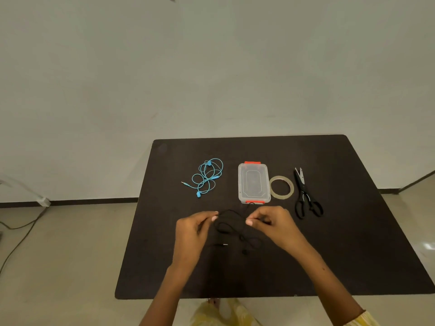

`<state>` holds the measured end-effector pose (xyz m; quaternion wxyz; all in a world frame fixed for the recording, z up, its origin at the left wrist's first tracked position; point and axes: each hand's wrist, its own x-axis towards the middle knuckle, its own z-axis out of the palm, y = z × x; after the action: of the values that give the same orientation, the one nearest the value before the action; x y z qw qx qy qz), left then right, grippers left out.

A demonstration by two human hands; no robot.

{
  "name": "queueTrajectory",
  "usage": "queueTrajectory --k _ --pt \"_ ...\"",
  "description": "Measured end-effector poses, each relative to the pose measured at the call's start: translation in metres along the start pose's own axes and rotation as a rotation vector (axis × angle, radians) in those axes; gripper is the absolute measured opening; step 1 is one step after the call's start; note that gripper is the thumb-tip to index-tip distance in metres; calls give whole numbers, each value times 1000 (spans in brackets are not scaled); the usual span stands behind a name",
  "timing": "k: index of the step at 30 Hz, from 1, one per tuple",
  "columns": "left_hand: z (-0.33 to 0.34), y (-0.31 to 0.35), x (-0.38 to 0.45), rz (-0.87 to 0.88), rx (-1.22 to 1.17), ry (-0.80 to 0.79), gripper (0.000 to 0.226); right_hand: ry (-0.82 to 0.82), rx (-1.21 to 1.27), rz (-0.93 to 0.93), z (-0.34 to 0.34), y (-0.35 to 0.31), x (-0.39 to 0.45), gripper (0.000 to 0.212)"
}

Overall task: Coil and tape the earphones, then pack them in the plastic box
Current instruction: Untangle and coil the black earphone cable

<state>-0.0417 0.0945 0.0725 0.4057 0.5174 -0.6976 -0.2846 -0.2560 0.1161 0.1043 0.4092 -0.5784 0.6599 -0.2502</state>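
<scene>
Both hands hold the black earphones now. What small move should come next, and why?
Probably start winding the cord into loops. Both hands pinch the black earphones, which lie loose on the table, uncoiled; tape and box are untouched.

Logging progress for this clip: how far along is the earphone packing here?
Early. Nothing looks finished: the blue earphones lie loose, and the plastic box is lidded. In hand: the left hand and right hand pinch the black earphones, still uncoiled. Left: coiling, taping with the tape roll, likely the scissors, and packing.
</scene>
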Motion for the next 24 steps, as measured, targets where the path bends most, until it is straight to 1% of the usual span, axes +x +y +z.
queueTrajectory --k 3,5,7,11,15,17,19,21,22,24 --pt "-13 -10 0 -41 11 76 20 13 -31 23 -14 12 -5 4" --pt "-19 -14 1 -73 16 98 22 33 -42 31 -22 16 -7 6" --pt "-20 -15 3 -91 59 60 27 45 -52 22 -24 17 -7 8" --pt "-14 -11 7 -132 274 -93 46 86 -73 1 -16 13 -4 5" --pt "3 1 10 -74 508 -217 51 114 -114 -16 -5 5 0 3" --pt "11 8 9 -75 553 -220 58 120 -137 -34 -1 1 1 2" --pt "16 16 8 -75 533 -192 71 129 -173 -56 1 -2 2 1" --pt "17 21 9 -66 510 -219 80 130 -190 -70 1 -6 2 1" --pt "17 23 9 -45 546 -256 78 129 -197 -79 2 -7 3 2" --pt "17 24 7 12 614 -305 61 126 -204 -105 3 -10 3 3"
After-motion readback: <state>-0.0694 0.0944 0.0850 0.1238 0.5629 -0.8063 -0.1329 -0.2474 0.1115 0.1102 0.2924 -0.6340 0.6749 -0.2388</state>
